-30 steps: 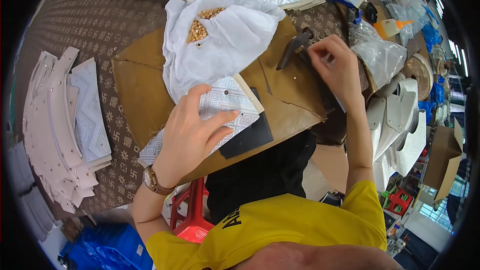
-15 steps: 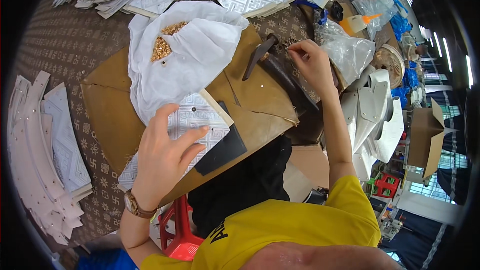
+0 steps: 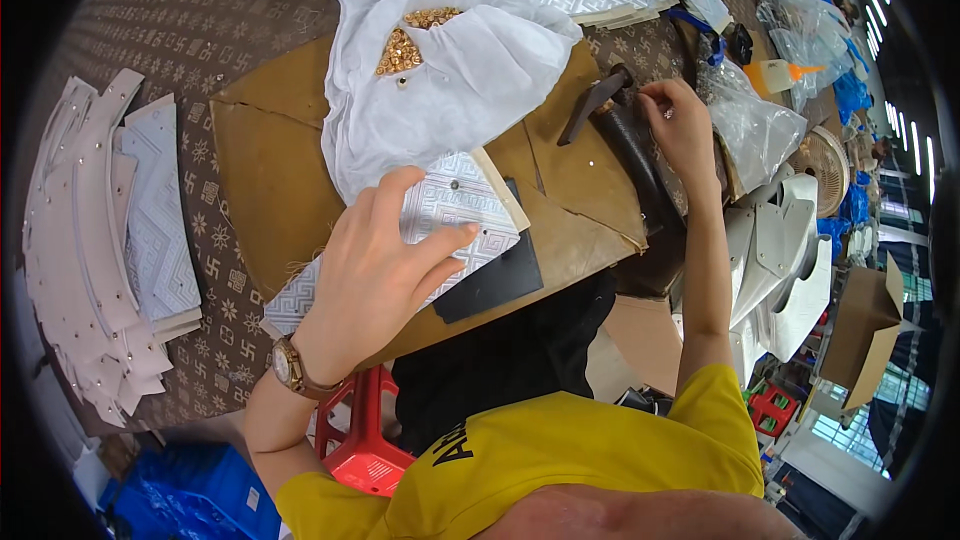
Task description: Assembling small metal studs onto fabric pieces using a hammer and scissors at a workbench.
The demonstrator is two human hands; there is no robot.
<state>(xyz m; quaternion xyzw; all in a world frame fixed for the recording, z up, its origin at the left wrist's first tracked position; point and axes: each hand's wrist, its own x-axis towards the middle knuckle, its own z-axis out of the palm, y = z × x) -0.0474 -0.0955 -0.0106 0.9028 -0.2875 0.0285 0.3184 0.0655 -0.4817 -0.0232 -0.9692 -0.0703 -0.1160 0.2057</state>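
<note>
My left hand (image 3: 372, 265) lies with fingers spread on a silver, maze-patterned panel (image 3: 460, 202), its thumb and fingertips near small holes or dark studs. The panel rests partly over a black flat plate (image 3: 495, 283) on a brown work mat (image 3: 270, 155). Beyond the hammer, my right hand (image 3: 682, 130) is closed, thumb and fingertips pinched together over the patterned tablecloth; whatever they hold is too small to make out. The hammer (image 3: 597, 102) has a dark metal head and lies beside a dark, rounded, tube-like piece (image 3: 640, 155).
Gold-coloured small fittings (image 3: 400, 52) sit on a white cloth bundle (image 3: 450, 105). Pale studded strips (image 3: 85, 260) are stacked at the left. Clear plastic bags (image 3: 750, 120), a glue bottle with an orange tip (image 3: 775, 76) and white shaped panels (image 3: 775, 260) stand right. A red stool (image 3: 365, 440) is below.
The whole view has shifted, so the table things appear farther right. My left hand stays spread on the panel; my right hand remains pinched, slightly nearer the hammer head.
</note>
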